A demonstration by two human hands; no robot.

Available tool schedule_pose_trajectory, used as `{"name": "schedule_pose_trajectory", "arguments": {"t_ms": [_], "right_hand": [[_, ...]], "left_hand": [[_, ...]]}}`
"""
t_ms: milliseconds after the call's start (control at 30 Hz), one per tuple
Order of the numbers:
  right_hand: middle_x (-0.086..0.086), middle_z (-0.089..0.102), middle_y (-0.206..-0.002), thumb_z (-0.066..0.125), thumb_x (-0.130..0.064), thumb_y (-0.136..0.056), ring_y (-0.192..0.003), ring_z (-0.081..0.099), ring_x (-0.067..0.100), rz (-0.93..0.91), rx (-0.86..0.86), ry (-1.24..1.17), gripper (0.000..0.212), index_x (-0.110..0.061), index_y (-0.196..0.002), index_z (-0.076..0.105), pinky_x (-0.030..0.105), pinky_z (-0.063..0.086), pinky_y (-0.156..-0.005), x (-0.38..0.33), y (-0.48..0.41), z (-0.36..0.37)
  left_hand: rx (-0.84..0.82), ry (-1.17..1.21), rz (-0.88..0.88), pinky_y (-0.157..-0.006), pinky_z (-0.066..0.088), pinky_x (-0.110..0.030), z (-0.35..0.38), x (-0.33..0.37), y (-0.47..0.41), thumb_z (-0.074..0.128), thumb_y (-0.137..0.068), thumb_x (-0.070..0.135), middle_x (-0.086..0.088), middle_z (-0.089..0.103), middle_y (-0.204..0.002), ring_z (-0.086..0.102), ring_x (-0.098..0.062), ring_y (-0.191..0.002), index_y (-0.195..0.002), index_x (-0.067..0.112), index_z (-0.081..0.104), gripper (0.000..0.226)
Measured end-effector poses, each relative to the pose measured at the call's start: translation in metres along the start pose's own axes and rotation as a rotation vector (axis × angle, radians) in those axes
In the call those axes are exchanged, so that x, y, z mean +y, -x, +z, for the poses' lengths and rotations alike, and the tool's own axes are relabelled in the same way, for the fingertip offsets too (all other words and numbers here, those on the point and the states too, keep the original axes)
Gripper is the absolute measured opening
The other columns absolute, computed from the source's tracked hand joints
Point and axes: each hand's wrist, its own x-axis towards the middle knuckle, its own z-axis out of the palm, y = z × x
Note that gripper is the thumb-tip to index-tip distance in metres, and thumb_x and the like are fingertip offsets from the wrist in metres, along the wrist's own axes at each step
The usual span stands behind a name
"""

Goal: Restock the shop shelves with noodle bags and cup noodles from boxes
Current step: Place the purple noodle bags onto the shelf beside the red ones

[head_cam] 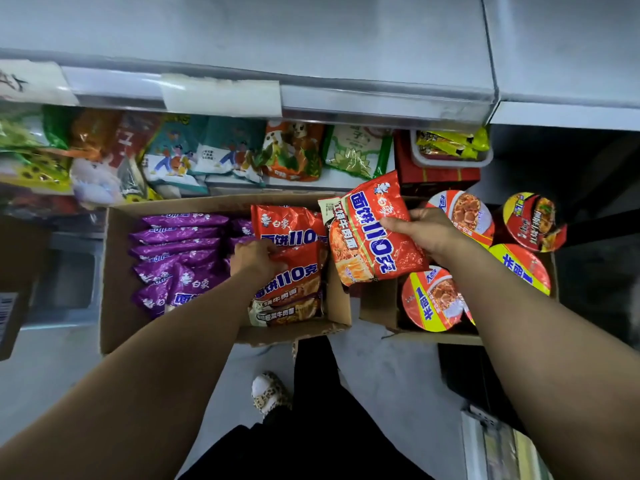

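Restocking seemed barely begun: your right hand (426, 233) pinched one red noodle bag (370, 244) above the cardboard box's (117, 271) right edge, your left hand (252, 259) gripped another inside, cup noodles (433, 299) unshelved.

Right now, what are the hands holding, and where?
The right hand pinches a lifted red noodle bag by its side edge; the left hand grips the edge of a boxed red bag.
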Motion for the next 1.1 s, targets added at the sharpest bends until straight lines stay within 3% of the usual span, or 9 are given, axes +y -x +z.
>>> {"name": "schedule_pose_trajectory", "arguments": {"t_ms": [200,433,500,567,667,800,900,1100], "right_hand": [[0.005,0.075,-0.085,0.085,-0.023,-0.078,-0.067,0.074,0.018,-0.055,0.018,-0.012,0.026,-0.015,-0.094,0.066,0.03,0.059,-0.054,-0.012,0.028,0.012],[0.008,0.075,-0.087,0.086,-0.027,-0.076,-0.069,0.075,0.02,-0.175,0.009,0.1,0.036,-0.011,-0.1,0.065,0.031,0.059,-0.058,-0.044,0.076,0.03],[0.009,0.076,-0.091,0.088,-0.029,-0.072,-0.076,0.076,0.023,-0.219,0.02,0.137,0.044,-0.01,-0.105,0.066,0.036,0.061,-0.068,-0.056,0.093,0.033],[0.009,0.077,-0.09,0.089,-0.028,-0.07,-0.072,0.076,0.02,-0.266,0.023,0.162,0.046,-0.01,-0.106,0.066,0.033,0.06,-0.064,-0.073,0.112,0.034],[0.009,0.077,-0.086,0.088,-0.028,-0.073,-0.066,0.075,0.019,-0.36,0.017,0.196,0.039,-0.011,-0.102,0.068,0.028,0.058,-0.054,-0.104,0.149,0.037],[0.01,0.078,-0.084,0.089,-0.029,-0.071,-0.073,0.076,0.026,-0.509,0.031,0.262,0.042,-0.008,-0.103,0.071,0.034,0.061,-0.065,-0.149,0.197,0.036],[0.011,0.077,-0.082,0.09,-0.034,-0.064,-0.074,0.076,0.029,-0.628,0.045,0.326,0.047,-0.008,-0.098,0.072,0.046,0.062,-0.077,-0.188,0.234,0.034],[0.005,0.078,-0.084,0.085,-0.028,-0.078,-0.074,0.076,0.024,-0.881,0.077,0.429,0.035,-0.013,-0.104,0.069,0.038,0.063,-0.07,-0.271,0.312,0.029]], "left_hand": [[0.021,0.131,0.004,-0.084,0.055,-0.035,-0.033,-0.023,0.02,0.082,-0.077,0.031,-0.002,0.067,-0.109,0.063,-0.021,-0.095,-0.11,0.026,0.068,0.037],[0.094,0.265,0.088,-0.06,0.047,-0.025,-0.104,-0.046,0.064,0.08,-0.079,0.028,0.003,0.067,-0.083,0.062,-0.011,-0.069,-0.109,0.015,0.07,0.034],[0.146,0.249,0.132,-0.07,0.052,-0.03,-0.128,-0.053,0.081,0.081,-0.077,0.032,-0.002,0.072,-0.094,0.063,-0.014,-0.074,-0.111,0.015,0.071,0.039],[0.187,0.239,0.161,-0.077,0.054,-0.032,-0.155,-0.06,0.097,0.081,-0.076,0.035,-0.001,0.073,-0.093,0.065,-0.015,-0.076,-0.112,0.017,0.072,0.041],[0.259,0.219,0.217,-0.066,0.048,-0.026,-0.202,-0.068,0.121,0.08,-0.076,0.037,0.003,0.069,-0.081,0.062,-0.01,-0.067,-0.106,0.014,0.073,0.037],[0.331,0.208,0.274,-0.062,0.049,-0.025,-0.27,-0.069,0.157,0.079,-0.079,0.034,0.004,0.068,-0.079,0.063,-0.009,-0.068,-0.104,0.019,0.071,0.03],[0.413,0.141,0.346,-0.071,0.053,-0.027,-0.316,-0.066,0.182,0.08,-0.079,0.035,0.006,0.072,-0.081,0.068,-0.011,-0.073,-0.099,0.02,0.075,0.026],[0.487,0.083,0.446,-0.071,0.053,-0.027,-0.399,-0.046,0.228,0.079,-0.079,0.033,0.007,0.072,-0.085,0.067,-0.009,-0.078,-0.097,0.023,0.074,0.02]]}}
